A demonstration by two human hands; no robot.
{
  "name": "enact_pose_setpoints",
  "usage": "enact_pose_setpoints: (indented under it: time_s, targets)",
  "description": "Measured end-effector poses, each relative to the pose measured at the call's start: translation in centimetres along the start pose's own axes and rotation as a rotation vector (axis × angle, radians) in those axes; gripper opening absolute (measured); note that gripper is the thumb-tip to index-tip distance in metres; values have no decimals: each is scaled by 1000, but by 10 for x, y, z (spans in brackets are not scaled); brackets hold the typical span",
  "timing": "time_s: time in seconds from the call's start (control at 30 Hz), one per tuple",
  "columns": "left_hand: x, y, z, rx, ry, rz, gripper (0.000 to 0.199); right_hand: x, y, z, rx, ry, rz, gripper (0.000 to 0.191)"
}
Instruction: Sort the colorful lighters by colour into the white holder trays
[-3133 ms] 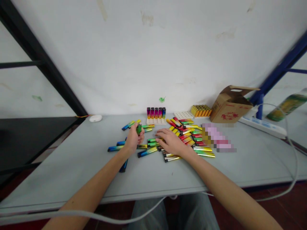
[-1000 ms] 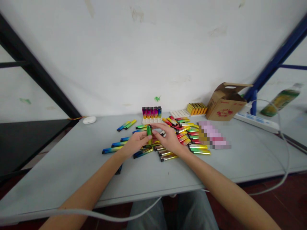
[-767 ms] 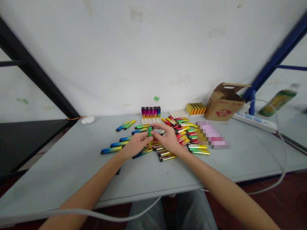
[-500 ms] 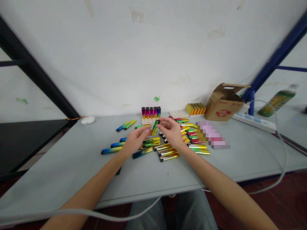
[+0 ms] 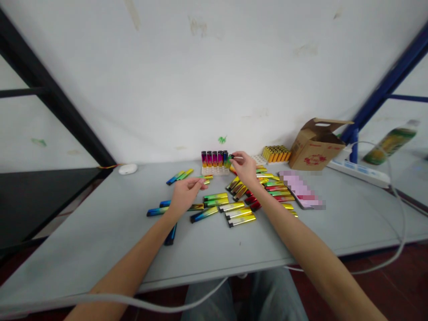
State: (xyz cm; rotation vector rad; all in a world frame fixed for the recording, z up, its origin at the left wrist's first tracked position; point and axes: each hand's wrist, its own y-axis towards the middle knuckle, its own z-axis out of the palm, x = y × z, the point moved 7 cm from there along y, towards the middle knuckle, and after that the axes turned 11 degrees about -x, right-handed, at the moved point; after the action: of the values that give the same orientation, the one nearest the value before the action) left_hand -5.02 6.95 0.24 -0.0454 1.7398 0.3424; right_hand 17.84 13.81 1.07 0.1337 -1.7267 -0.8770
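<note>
Head view: your right hand (image 5: 245, 168), just right of the frame's centre, has its thumb and fingers clamped on a green lighter (image 5: 228, 162), tipped slightly at the right end of a row of upright pink-and-purple lighters (image 5: 214, 159) in a white tray (image 5: 209, 171); you cannot tell whether it is seated in a hole. Your left hand (image 5: 186, 195), near the middle of the frame, has its fingertips drawn close together over the table (image 5: 107, 232); whether they touch is too small to tell. Around your hands lie loose lighters, blue ones (image 5: 158, 211) at centre left and silver-and-yellow ones (image 5: 241, 213) below your right hand. Toward the right of the frame, yellow-orange lighters (image 5: 277, 154) stand packed beside an open cardboard box (image 5: 316, 152), with a pixelated pink object (image 5: 302, 189) lower down.
</note>
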Motion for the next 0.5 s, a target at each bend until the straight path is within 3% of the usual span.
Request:
enact_pose_setpoints:
  time_s: [0.33,0.5]
  targets:
    - [3,1,1,17,-38,7,17,-15,3,19,75,-54,-38,23]
    - [5,0,3,23,-23,19,21,-5,0,16,86,-260,-236,34]
